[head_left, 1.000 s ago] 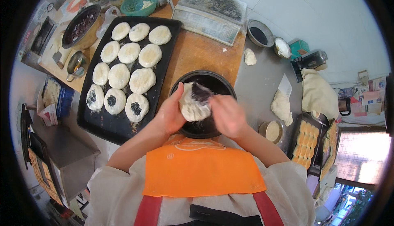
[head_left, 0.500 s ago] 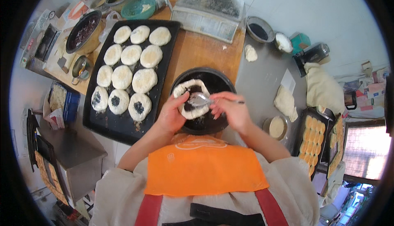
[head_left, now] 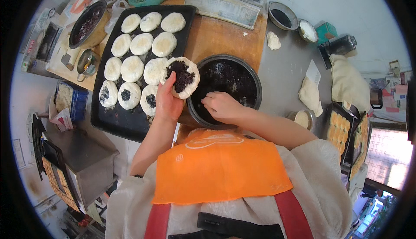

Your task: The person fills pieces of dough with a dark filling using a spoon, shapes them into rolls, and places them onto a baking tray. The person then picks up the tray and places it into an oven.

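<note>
My left hand point(head_left: 170, 100) grips a round of pale dough point(head_left: 188, 90), its thumb on the face, with a dark, crumbly filling point(head_left: 184, 75) in the hollow. It holds the dough over the right edge of a black baking tray point(head_left: 113, 122) covered with several flattened dough rounds, a few dark-speckled on top. My right hand point(head_left: 221, 106) is inside the large black bowl point(head_left: 257, 80), to the right of the dough, fingers curled down at the dark contents; what they hold is hidden.
Wooden board point(head_left: 216, 35) under tray and bowl; scale point(head_left: 221, 9) behind. Steel counter point(head_left: 281, 70) at right with small bowls point(head_left: 281, 18), dough lumps point(head_left: 308, 91) and trays of golden pastries point(head_left: 338, 130). Filling pot point(head_left: 86, 26) and metal cup point(head_left: 86, 65) at left.
The filled dough has moved up and left from over the bowl, with my left hand. My right hand has left it and gone down into the bowl; the spoon is no longer visible.
</note>
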{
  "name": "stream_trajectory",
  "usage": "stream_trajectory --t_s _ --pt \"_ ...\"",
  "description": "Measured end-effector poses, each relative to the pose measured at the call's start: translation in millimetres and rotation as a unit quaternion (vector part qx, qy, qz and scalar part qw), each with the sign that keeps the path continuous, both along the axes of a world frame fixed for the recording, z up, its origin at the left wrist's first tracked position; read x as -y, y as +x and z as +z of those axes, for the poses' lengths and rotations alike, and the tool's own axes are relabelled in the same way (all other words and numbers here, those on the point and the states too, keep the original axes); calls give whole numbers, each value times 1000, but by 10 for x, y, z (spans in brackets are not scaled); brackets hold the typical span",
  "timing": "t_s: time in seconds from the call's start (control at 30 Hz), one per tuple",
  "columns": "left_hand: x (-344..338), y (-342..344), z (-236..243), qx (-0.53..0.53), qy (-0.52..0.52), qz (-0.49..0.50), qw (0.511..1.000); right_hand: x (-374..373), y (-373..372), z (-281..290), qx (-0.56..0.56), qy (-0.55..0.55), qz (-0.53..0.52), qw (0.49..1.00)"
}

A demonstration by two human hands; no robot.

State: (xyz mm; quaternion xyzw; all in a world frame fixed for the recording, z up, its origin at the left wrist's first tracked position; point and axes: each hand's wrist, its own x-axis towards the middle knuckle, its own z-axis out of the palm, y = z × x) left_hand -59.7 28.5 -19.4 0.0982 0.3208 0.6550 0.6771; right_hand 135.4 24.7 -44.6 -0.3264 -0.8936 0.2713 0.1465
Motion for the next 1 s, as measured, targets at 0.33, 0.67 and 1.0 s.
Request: stream_trajectory --t_s 0.33,0.67,1.0 --pt "88 179 73 -74 15 -5 997 363 471 594 -126 -399 -236 877" --pt "115 244 212 -76 -2 -36 996 311 608 282 -191 -173 -204 945" --pt "156 297 207 -72 13 -38 997 406 659 580 -148 -164 -38 975"
